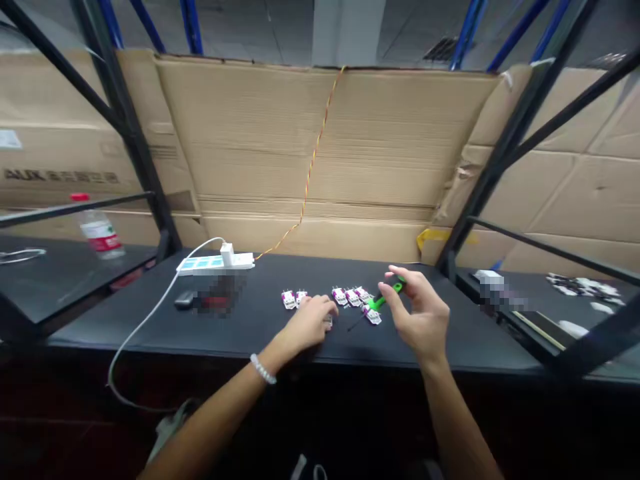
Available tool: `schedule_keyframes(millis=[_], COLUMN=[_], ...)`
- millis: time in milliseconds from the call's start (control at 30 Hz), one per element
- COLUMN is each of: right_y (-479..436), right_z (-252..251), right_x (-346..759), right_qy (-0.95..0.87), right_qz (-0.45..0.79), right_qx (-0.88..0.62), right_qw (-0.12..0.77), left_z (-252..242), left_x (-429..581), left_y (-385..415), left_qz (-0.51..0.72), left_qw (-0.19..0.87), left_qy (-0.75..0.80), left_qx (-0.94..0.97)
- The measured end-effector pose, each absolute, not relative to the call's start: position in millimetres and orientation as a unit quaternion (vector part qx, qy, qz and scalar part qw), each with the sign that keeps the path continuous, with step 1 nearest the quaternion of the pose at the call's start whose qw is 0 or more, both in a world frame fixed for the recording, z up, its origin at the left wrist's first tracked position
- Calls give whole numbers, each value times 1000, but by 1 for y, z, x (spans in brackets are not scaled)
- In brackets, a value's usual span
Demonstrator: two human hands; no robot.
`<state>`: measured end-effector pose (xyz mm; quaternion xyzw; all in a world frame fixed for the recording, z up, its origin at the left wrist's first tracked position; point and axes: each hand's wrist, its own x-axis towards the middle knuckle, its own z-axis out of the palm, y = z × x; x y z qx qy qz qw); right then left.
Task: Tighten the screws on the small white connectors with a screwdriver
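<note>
My right hand [423,310] pinches a green-handled screwdriver [384,298] between thumb and fingers. Its thin dark shaft points down and to the left, towards the black tabletop. Low over the table, my left hand [314,321] has its fingers curled around a small white part [329,322], mostly hidden by them. Several small purple-and-white parts [352,297] lie between the hands, one [373,316] just under the screwdriver. Two similar parts [289,299] rest beyond my left hand, one partly hidden by it.
A white power strip [216,263] with a plugged-in charger and cable [160,303] lies at the back left. Near it is a small black object [185,300]. Cardboard [320,153] walls the back; dark metal posts [493,170] stand on both sides. A bottle [101,233] stands far left.
</note>
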<state>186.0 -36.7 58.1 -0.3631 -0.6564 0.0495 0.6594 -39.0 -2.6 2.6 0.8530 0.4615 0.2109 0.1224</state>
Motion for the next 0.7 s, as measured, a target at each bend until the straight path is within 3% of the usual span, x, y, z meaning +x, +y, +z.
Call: schedule_keyframes(millis=[400, 700], right_y=[-49, -50], right_z=[55, 60], right_x=[221, 228], right_qy=[-619, -615], right_qz=[71, 74], right_qx=[-344, -327], right_qw=[702, 714], left_z=[18, -3], left_x=[-81, -117], left_y=[36, 33], left_qz=[160, 192], left_qw=[84, 152], left_qy=[532, 519], left_qx=[827, 819])
